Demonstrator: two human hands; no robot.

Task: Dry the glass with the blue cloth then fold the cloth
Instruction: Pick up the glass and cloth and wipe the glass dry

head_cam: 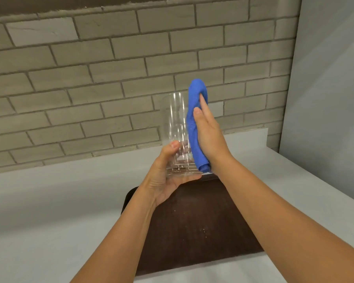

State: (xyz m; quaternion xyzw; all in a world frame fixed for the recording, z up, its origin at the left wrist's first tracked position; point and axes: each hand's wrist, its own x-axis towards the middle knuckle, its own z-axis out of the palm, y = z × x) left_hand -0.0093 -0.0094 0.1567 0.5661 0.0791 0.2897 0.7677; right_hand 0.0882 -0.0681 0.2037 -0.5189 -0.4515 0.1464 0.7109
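A tall clear glass (175,127) is held upright in the air above the counter. My left hand (166,180) grips its base, thumb on the near side and fingers under the bottom. The blue cloth (193,127) is bunched into a long roll and lies against the glass's right outer wall. My right hand (207,131) presses the cloth to the glass with a flat palm and straight fingers. The cloth's lower end hangs level with the bottom of the glass.
A dark brown tray (192,227) lies on the white counter (49,211) below my hands. A grey brick wall (90,78) rises behind the counter, and a pale flat panel (331,88) stands at the right.
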